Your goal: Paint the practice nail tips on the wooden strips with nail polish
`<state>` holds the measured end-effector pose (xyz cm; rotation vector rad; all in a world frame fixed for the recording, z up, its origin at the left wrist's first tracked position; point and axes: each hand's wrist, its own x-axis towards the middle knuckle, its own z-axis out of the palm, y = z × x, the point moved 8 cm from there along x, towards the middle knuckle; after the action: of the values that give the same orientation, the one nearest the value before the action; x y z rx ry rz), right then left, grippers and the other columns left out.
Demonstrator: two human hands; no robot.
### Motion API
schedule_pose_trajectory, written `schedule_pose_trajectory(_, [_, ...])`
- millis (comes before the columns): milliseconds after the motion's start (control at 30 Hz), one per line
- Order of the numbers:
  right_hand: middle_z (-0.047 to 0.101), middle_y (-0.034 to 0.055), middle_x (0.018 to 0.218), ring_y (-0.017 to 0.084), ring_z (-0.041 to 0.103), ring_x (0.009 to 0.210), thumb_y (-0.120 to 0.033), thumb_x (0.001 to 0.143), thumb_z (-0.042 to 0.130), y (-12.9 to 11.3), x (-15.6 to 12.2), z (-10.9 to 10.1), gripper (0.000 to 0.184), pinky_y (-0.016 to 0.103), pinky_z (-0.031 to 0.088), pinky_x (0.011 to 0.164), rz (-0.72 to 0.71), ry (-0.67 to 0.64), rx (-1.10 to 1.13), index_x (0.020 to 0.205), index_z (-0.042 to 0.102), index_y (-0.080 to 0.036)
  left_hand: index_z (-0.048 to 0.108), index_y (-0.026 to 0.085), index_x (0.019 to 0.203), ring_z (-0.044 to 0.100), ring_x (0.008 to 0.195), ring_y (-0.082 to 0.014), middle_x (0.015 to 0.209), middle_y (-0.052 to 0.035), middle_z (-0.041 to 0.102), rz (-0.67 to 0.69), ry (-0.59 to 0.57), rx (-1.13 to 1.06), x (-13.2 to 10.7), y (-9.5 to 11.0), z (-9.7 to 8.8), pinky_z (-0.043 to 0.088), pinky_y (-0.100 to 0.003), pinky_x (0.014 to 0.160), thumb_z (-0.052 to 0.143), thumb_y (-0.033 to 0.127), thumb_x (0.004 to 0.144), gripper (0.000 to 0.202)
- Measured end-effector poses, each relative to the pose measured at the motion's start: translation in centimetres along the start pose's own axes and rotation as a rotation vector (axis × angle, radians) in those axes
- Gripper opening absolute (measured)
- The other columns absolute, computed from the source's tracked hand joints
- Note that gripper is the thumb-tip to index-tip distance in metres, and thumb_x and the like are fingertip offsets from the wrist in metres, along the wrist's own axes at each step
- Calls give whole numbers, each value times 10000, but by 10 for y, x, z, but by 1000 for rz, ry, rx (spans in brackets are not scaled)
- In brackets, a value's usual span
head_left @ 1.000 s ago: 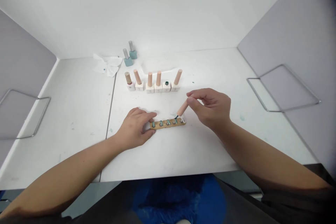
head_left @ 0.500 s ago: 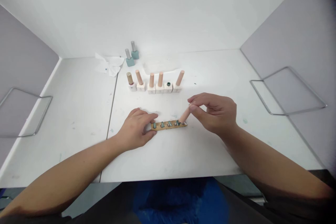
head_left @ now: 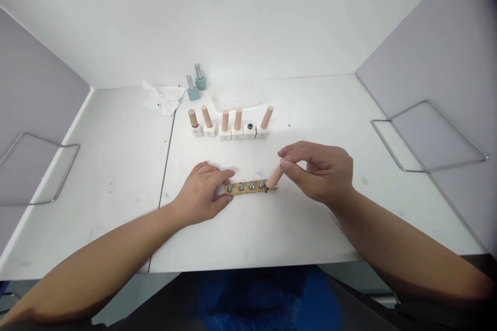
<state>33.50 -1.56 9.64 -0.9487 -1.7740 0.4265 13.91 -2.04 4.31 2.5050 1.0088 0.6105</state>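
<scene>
My left hand [head_left: 204, 192] pinches the left end of a narrow wooden strip [head_left: 246, 191] between thumb and fingers. The strip lies on the white table and bears several nail tips painted with green stripes. My right hand [head_left: 320, 170] grips a nail polish brush [head_left: 275, 176] by its peach cap. The brush tilts down to the left, its dark green bristles at the strip's right part, close to a nail tip; whether they touch cannot be told. Behind the strip, an uncapped polish bottle [head_left: 249, 132] with a dark green neck stands among capped ones.
Capped bottles with peach caps [head_left: 225, 126] stand in a row, a gold-capped bottle [head_left: 195, 124] at its left. Further back are two teal bottles [head_left: 193, 93], a crumpled tissue [head_left: 165, 99] and a clear tray [head_left: 238, 102]. Wire racks [head_left: 429, 165] stand at both sides.
The brush tip has shifted slightly down toward the strip's near edge, my right hand moving a little with it. My left hand keeps its hold on the strip.
</scene>
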Motion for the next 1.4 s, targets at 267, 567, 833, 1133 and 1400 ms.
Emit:
schedule_pose_trajectory(267, [658,-31,628,185,676,723,-112,709,649,8,-2,-3,134,353,575,664,38,32,10,689,628,-243,508,184,1145,566,861,-222,926,-34,692,13,11,13,-1,0,0,401,-459,914,623,187,754,407])
schedule_pose_trajectory(567, [691,-24,712,183,689,745,-144,722,673,18,-1,-4,113,329,570,654,126,101,-104,695,646,-251,500,197,1160,574,866,-225,927,-30,691,14,7,19,-1,-2,1,402,-460,915,622,203,756,422])
schedule_pose_trajectory(833, [693,-23,734,188,690,794,-189,737,681,28,-4,-6,82,345,570,699,241,176,-140,697,655,-256,507,181,1151,570,878,-226,933,-35,691,10,6,26,-1,0,1,389,-465,936,624,204,761,408])
schedule_pose_trajectory(1133, [683,-28,678,172,683,796,-104,743,653,13,0,-9,145,331,571,716,122,222,-55,714,648,-245,520,169,1138,564,859,-213,925,-33,691,-2,1,22,-1,0,0,394,-449,927,635,197,752,403])
schedule_pose_trajectory(1400, [685,-37,676,172,682,793,-86,731,656,14,-1,-5,177,332,572,728,100,130,-61,670,647,-252,509,188,1145,572,876,-221,930,-29,693,7,2,22,-1,-1,1,392,-452,932,629,211,759,405])
